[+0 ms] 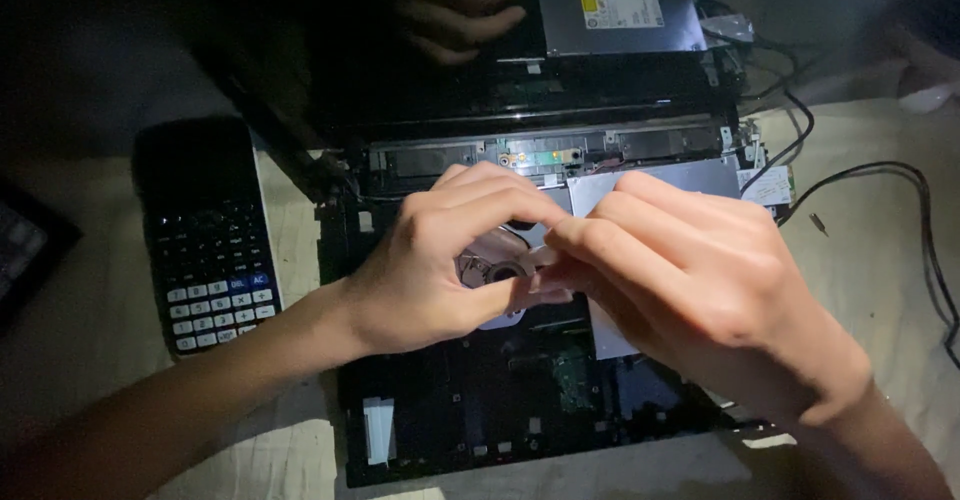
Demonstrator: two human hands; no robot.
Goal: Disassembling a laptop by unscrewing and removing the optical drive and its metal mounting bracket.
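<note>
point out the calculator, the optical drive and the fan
calculator [212, 250], head view, on its key area
optical drive [618, 5], head view, on its metal top cover
fan [497, 270], head view, on the round hub showing between the left hand [430, 270] and right hand [700, 280]

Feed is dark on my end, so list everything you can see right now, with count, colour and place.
Opened laptop base: one, black, centre, internals exposed.
Round fan part: one, silvery, under the fingertips.
Metal shield plate: one, grey, right of centre.
Optical drive: one, grey with labels, top.
Calculator: one, black, left.
Cables: a few, black, right.
Another person's hand: one, top, beside the drive.
Left hand: pinching at the fan.
Right hand: fingertips meeting the left's.
</note>
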